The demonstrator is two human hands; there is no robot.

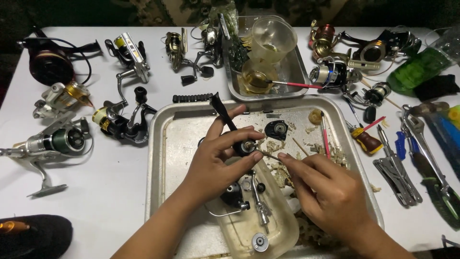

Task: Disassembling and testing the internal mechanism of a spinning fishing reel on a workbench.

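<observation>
Over a large metal tray (165, 144), my left hand (213, 160) grips a black fishing reel body (235, 134) with its stem pointing up and away. My right hand (326, 192) pinches a thin wooden stick (269, 155) whose tip touches the reel's opening. Below my hands lies a clear plastic lid (273, 225) holding several small reel parts, among them a metal shaft and a round cap. A black side cover (277, 129) rests on the tray just beyond the stick, among scraps of soiled tissue.
Several spinning reels (120, 120) lie on the white table to the left and at the back. A smaller metal tray (287, 81) holds plastic cups and a red brush. Pliers, wrenches and screwdrivers (397, 168) lie to the right.
</observation>
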